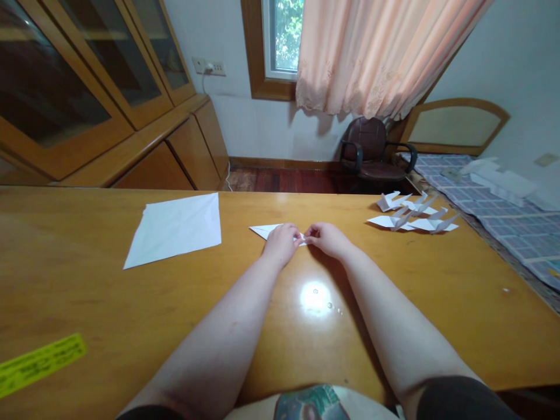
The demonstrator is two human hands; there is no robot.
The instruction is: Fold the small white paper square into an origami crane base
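A piece of folded white paper (264, 231) lies on the wooden table, its pointed end showing to the left. My left hand (283, 240) rests on top of it with the fingers closed on its right part. From the other side, my right hand (326, 238) pinches the right end of the same paper between thumb and fingers. The two hands' fingertips nearly meet there, and they hide much of the folds.
Flat white paper sheets (179, 227) lie to the left on the table (175, 326). Several folded paper cranes (394, 219) stand at the far right. A yellow label strip (44, 363) is at the near left. Beyond the table is an office chair (370, 149).
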